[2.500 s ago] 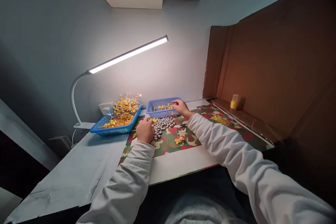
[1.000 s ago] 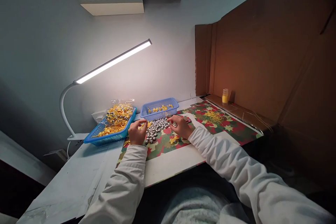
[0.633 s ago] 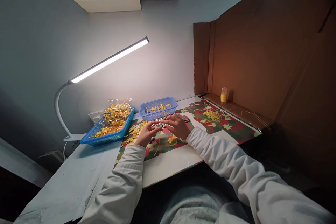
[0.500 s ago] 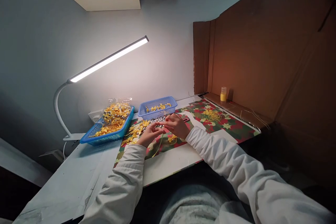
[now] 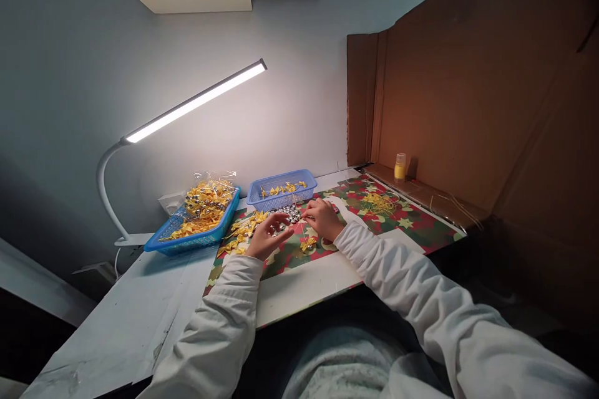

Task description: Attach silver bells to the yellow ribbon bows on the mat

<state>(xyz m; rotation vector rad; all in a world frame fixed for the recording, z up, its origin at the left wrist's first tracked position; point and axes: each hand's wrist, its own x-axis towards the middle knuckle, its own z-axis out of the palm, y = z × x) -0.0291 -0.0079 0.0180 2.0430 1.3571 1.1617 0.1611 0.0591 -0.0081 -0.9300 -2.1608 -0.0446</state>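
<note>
My right hand (image 5: 322, 219) is closed, thumb and fingertips pinched on a thin yellow cord (image 5: 297, 206). Just below those fingers, a yellow ribbon bow with a small silver bell (image 5: 307, 245) rests on the camouflage-patterned mat; whether the cord runs to it is hard to tell. To the left, my left hand (image 5: 269, 238) is open, thumb and fingers curved apart with nothing visible between them. Behind both hands lies a pile of silver bells (image 5: 291, 213), partly covered by the fingers. Loose yellow bows (image 5: 241, 232) are spread beside my left hand.
A blue basket (image 5: 187, 243) heaped with yellow bows and bells stands at left, near a lit desk lamp (image 5: 196, 100). Behind the hands is a lilac basket (image 5: 281, 199) with several bows. Yellow cords (image 5: 379, 203) lie right, before a small bottle (image 5: 400, 168) and cardboard wall (image 5: 435, 100).
My hands were together at the fingertips and have moved apart. My right hand shifted slightly right with the cord, and the left hand's fingers opened.
</note>
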